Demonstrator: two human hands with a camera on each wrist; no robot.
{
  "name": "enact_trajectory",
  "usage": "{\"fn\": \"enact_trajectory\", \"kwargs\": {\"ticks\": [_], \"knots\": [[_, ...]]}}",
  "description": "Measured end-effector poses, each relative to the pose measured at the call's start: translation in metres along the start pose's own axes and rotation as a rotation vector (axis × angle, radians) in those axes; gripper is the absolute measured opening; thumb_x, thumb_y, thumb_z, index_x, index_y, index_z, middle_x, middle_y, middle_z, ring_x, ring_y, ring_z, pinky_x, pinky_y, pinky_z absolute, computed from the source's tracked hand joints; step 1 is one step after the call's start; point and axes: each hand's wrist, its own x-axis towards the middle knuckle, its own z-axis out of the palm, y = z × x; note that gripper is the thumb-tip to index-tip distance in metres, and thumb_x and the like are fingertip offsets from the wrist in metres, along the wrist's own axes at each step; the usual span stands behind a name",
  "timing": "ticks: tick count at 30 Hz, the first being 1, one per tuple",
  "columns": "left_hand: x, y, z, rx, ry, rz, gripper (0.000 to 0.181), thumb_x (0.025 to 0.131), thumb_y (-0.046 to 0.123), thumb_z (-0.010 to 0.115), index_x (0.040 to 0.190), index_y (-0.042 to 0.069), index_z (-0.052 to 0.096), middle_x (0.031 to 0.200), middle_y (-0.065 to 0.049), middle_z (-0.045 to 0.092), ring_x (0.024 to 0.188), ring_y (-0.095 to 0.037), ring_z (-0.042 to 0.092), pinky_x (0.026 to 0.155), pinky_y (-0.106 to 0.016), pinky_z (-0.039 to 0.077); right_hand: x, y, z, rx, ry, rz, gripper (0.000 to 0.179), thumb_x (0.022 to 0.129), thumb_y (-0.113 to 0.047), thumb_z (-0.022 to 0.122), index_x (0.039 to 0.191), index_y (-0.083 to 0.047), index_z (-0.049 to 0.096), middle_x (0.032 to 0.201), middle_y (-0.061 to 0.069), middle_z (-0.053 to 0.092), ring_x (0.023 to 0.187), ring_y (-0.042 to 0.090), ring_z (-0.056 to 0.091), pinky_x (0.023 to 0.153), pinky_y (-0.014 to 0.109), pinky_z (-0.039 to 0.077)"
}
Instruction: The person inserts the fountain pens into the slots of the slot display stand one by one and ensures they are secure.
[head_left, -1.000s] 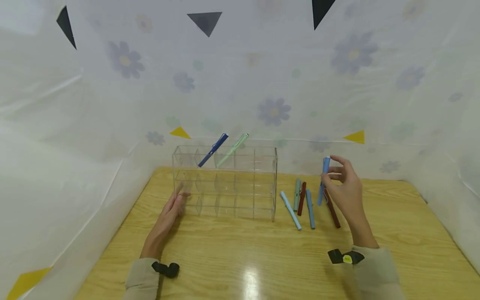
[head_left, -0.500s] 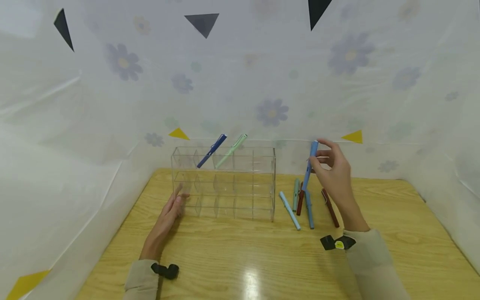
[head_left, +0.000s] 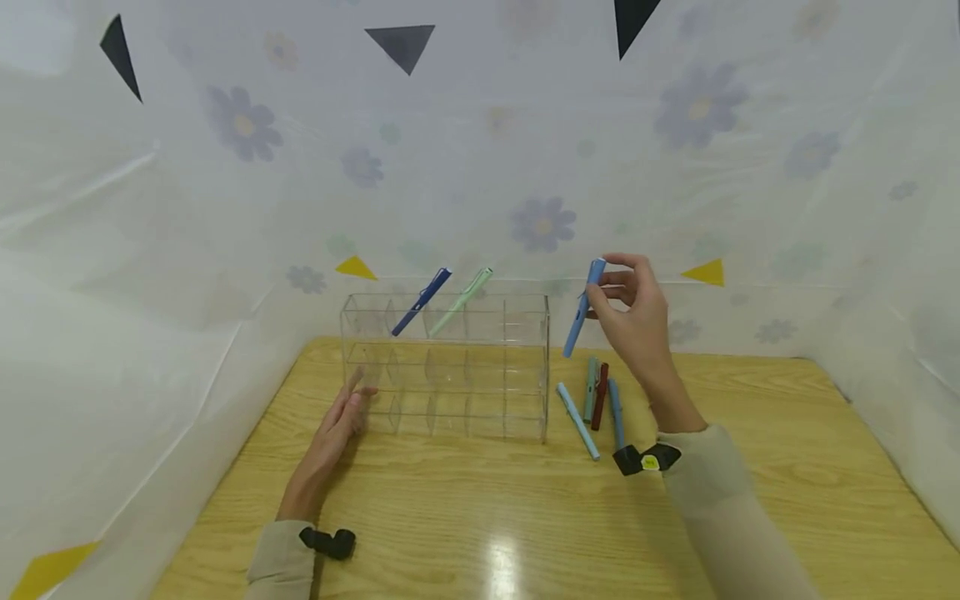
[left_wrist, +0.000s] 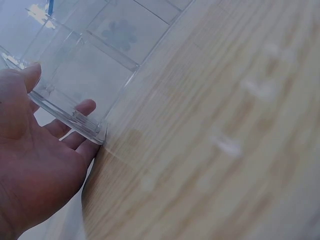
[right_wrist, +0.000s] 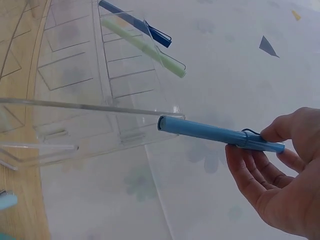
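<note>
A clear acrylic pen rack [head_left: 450,354] with tiers of compartments stands on the table. My left hand [head_left: 339,429] holds its left end; in the left wrist view the thumb [left_wrist: 33,75] is at the wall's edge, and fingertips show beyond the clear wall. My right hand [head_left: 633,312] pinches a blue pen [head_left: 582,308] near its clip end, raised off the table just right of the rack. The pen slants, lower end toward the rack. A dark blue pen [head_left: 422,302] and a light green pen [head_left: 461,302] lean in the top tier's neighbouring compartments.
Right of the rack lie a light blue pen [head_left: 578,422], a grey-green pen [head_left: 591,390], a dark red pen [head_left: 600,397] and another blue pen [head_left: 617,412], partly covered by the right wrist camera [head_left: 628,459]. Behind the wooden table [head_left: 450,508] hangs a flowered white curtain [head_left: 480,167].
My right hand has lifted the blue pen and carried it up and left toward the rack. A second dark red pen is now hidden behind the right forearm. The left hand stays at the rack.
</note>
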Motion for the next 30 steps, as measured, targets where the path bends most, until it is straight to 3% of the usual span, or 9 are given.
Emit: {"fn": "enact_trajectory", "kwargs": {"ticks": [11, 19, 24, 30], "knots": [[0.0, 0.002, 0.0, -0.011, -0.001, 0.0, 0.054, 0.116, 0.026, 0.027, 0.166, 0.012, 0.012, 0.147, -0.031, 0.045, 0.113, -0.036, 0.044, 0.084, -0.029, 0.041, 0.019, -0.014, 0.026, 0.077, -0.007, -0.035, 0.037, 0.097, 0.009, 0.061, 0.132, 0.011, 0.049, 0.11, 0.031, 0.062, 0.088, 0.035, 0.068, 0.072, 0.039, 0.06], [-0.001, 0.005, 0.001, -0.014, 0.004, -0.005, 0.054, 0.116, 0.025, 0.028, 0.166, 0.013, 0.014, 0.147, -0.028, 0.047, 0.114, -0.034, 0.043, 0.086, -0.03, 0.039, 0.033, -0.018, 0.042, 0.139, 0.004, -0.061, 0.037, 0.096, 0.009, 0.062, 0.13, 0.015, 0.048, 0.109, 0.03, 0.061, 0.086, 0.034, 0.069, 0.073, 0.034, 0.06], [-0.001, 0.004, 0.001, -0.007, 0.007, -0.016, 0.054, 0.116, 0.026, 0.027, 0.166, 0.015, 0.013, 0.148, -0.028, 0.046, 0.12, -0.036, 0.041, 0.089, -0.029, 0.038, 0.043, -0.01, 0.052, 0.166, 0.019, -0.061, 0.035, 0.096, 0.007, 0.063, 0.128, 0.012, 0.049, 0.109, 0.029, 0.061, 0.085, 0.028, 0.07, 0.074, 0.032, 0.059], [0.0, 0.0, -0.001, -0.004, 0.005, -0.023, 0.054, 0.116, 0.028, 0.026, 0.167, 0.016, 0.013, 0.149, -0.028, 0.045, 0.13, -0.038, 0.038, 0.094, -0.028, 0.036, 0.049, -0.008, 0.064, 0.19, 0.009, -0.025, 0.034, 0.096, 0.008, 0.063, 0.127, 0.015, 0.048, 0.109, 0.03, 0.062, 0.09, 0.041, 0.069, 0.079, 0.048, 0.058]]}}
